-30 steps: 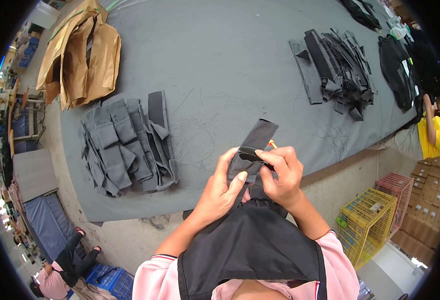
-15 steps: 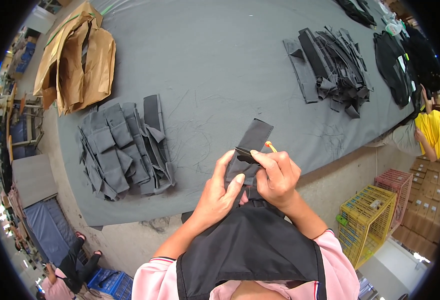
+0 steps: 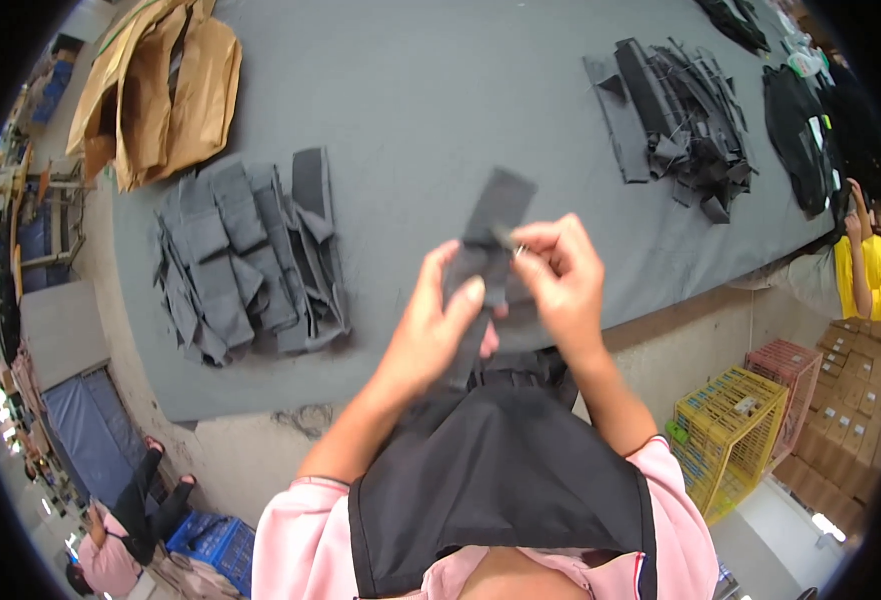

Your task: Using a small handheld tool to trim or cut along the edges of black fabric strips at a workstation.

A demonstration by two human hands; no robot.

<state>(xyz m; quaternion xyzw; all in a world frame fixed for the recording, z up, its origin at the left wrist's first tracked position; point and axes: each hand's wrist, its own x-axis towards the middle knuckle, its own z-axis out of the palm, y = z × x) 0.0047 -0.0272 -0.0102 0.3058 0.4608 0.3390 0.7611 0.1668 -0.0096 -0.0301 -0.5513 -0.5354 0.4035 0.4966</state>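
My left hand [image 3: 433, 320] is closed on a dark grey fabric strip [image 3: 499, 205], its thumb lying across the near part. The strip's far end sticks out beyond the fingers, over the table. Just right of it, my right hand [image 3: 566, 280] is closed in a pinch around a small slim tool [image 3: 506, 238], blurred, with its tip against or close to the strip. Most of the tool is hidden by the fingers. On the left lies a pile of folded dark grey fabric pieces [image 3: 231, 250]; a second, looser pile of strips [image 3: 681, 125] lies at the far right.
A grey cloth covers the table [image 3: 411, 110]. An open brown paper bag [image 3: 176, 100] stands at its far left, black garments [image 3: 799, 140] at the right edge. Yellow crate [image 3: 731, 430], red crate [image 3: 791, 385] and cartons [image 3: 846, 400] stand on the right; other people are at both sides.
Both hands have moved a little away from my body with the strip, and the right hand has turned. The tool's orange-yellow end, visible before, no longer shows. The view has shifted slightly.
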